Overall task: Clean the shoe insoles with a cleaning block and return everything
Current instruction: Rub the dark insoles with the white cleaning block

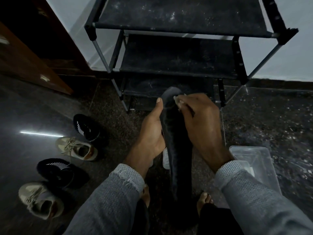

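A long, dark, soft-faced insole point(176, 146) gets its scrub, held upright before a dusty fabric shoe rack point(177, 65). The left hand point(150, 131) grips its edge, thumb along the side; the right hand point(199, 121) pinches a pale cleaning block point(177, 100) against the toe end. Likely next: strokes toward the heel. Left of the fingers, shoes point(79, 148) wait; right, a clear plastic box point(264, 167).

Black shoes: two point(86, 127) point(58, 172)
Tan shoes: two point(77, 148) point(39, 200)
Insoles: one point(176, 141)
Cleaning blocks: one point(177, 98)
Clear plastic boxes: one point(257, 164)
Shoe racks: one point(177, 53)
Hands: two point(150, 133) point(201, 122)
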